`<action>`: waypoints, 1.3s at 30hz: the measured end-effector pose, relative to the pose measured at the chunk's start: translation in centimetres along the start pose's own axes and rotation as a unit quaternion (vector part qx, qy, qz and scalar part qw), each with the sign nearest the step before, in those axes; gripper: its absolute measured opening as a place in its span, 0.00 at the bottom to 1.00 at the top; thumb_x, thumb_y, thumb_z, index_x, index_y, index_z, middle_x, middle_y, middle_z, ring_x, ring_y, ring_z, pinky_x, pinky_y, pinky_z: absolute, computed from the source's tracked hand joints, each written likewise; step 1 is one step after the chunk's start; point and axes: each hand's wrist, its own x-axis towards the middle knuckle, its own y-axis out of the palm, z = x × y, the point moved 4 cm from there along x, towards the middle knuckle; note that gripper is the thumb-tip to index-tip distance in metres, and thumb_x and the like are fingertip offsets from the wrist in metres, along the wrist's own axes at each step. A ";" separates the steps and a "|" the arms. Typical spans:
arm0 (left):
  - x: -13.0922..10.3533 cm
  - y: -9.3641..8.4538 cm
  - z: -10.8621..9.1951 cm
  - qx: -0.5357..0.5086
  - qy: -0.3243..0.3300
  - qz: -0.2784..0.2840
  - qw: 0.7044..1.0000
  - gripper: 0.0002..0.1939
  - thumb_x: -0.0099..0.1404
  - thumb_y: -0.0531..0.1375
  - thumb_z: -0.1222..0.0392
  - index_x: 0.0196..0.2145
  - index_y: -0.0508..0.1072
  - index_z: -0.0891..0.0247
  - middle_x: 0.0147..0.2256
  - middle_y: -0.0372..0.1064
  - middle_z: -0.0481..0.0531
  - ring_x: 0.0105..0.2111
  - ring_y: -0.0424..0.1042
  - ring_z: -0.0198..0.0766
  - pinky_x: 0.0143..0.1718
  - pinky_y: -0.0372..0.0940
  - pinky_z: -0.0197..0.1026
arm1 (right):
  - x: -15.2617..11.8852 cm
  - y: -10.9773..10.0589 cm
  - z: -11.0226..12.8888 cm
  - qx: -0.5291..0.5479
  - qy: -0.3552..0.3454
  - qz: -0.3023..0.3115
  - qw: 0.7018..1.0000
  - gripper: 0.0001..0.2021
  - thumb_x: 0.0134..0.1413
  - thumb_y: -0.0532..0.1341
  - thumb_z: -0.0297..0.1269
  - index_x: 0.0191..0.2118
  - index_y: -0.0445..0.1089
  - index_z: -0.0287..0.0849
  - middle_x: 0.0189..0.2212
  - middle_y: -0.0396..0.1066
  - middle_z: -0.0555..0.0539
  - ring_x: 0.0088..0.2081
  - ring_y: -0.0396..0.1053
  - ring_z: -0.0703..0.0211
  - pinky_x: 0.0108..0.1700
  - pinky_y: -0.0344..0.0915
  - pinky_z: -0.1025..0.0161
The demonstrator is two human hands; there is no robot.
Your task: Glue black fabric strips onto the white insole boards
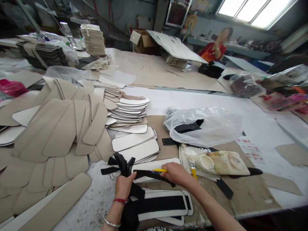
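My left hand point(124, 186) is closed on a bunch of black fabric strips point(121, 164), its thumb pressing at the left end of a long black strip point(144, 174). That strip lies along a white rounded panel point(156, 164), its right end hanging below my right hand point(176, 175). My right hand is closed around a thin yellow tool point(157, 170) pointing left over the panel; its kind I cannot make out. Nearer to me lie white panels with a black strip on them point(163, 205). A yellow-handled brush point(193, 170) rests by a glue-crusted container point(204, 161) right of my hand.
Stacked white panels point(136, 144) stand behind my hands; many beige panels point(60, 128) spread at left. A clear plastic bag point(211, 125) with black pieces lies behind the glue. Brown board point(247, 189) covers the table at right. A person in red point(214, 51) is far back.
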 end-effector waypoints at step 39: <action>-0.9 -0.5 -1.8 0.057 0.018 0.011 0.998 0.17 0.47 0.59 0.50 0.23 0.76 0.70 0.13 0.64 0.52 0.23 0.69 0.46 0.23 0.60 0.40 | -12.3 -0.9 1.8 0.013 -0.262 -0.305 0.915 0.09 0.54 0.52 0.28 0.40 0.66 0.42 0.24 0.66 0.48 0.26 0.61 0.61 0.27 0.54 0.63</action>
